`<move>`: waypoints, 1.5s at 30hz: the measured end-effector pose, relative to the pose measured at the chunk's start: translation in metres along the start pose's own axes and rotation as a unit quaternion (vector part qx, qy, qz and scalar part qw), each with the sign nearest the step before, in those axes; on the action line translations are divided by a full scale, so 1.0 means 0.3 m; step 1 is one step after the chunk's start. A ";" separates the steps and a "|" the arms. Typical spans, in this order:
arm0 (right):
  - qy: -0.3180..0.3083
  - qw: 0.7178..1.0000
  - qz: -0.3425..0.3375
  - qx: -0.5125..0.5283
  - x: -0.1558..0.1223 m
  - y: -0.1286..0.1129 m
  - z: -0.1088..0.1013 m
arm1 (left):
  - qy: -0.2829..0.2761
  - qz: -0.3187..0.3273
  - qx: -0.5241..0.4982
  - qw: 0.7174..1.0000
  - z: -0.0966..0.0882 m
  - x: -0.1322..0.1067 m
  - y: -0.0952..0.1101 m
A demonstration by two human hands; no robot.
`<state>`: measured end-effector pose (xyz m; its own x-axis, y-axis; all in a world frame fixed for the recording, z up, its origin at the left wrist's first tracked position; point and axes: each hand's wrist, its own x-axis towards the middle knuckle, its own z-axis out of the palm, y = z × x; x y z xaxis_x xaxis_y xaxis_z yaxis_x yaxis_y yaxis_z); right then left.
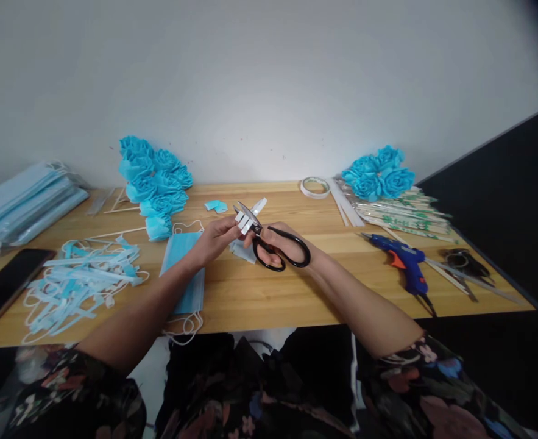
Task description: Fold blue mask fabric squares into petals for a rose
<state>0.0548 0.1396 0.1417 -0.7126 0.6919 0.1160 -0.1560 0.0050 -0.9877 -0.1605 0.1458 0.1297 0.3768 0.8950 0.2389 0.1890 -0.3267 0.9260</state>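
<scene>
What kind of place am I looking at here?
Likely a craft corner, though whether at home or in a workshop I can't tell: blue flowers and a glue gun are on a wooden table, and the right hand holds scissors.

Tabletop [259, 299] mid-frame bears mask stack [22, 196] far left behind phone [15, 286], strap heap [88, 277] right of phone, flower cluster [153, 183] behind heap, single mask [180, 247] left of centre-frame scissors [256, 230], tape roll [314, 194] behind them, glue gun [401, 249] at right before stick bundle [408, 221], second flower cluster [377, 175] at bundle's upper left.
</scene>
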 end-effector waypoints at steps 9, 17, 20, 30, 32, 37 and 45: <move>-0.111 0.984 0.077 -0.113 0.008 -0.021 0.027 | 0.076 -0.047 -0.047 0.995 -0.007 -0.001 0.001; -0.043 0.988 0.056 -0.137 -0.025 -0.080 -0.045 | 0.095 -0.071 -0.187 0.975 0.000 0.007 -0.028; -0.034 0.989 0.046 -0.138 -0.025 -0.068 -0.046 | 0.087 -0.067 -0.218 0.970 0.000 0.007 -0.028; -0.027 0.990 0.037 -0.130 -0.018 -0.036 -0.049 | 0.060 -0.066 -0.195 0.977 0.002 0.002 -0.018; -0.023 0.991 0.035 -0.128 -0.017 -0.036 -0.049 | 0.043 -0.064 -0.180 0.981 0.000 0.000 -0.020; -0.018 0.993 0.029 -0.111 -0.016 -0.042 -0.040 | 0.019 -0.059 -0.138 0.989 -0.011 -0.003 -0.045; -0.009 0.996 0.021 -0.086 -0.013 -0.043 -0.027 | 0.027 -0.051 -0.127 0.990 -0.015 -0.005 -0.052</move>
<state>0.0651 0.1425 0.1533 -0.7287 0.6808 0.0748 -0.0079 0.1009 -0.9949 -0.1681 0.1509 0.1162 0.3166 0.9367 0.1497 -0.0128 -0.1535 0.9881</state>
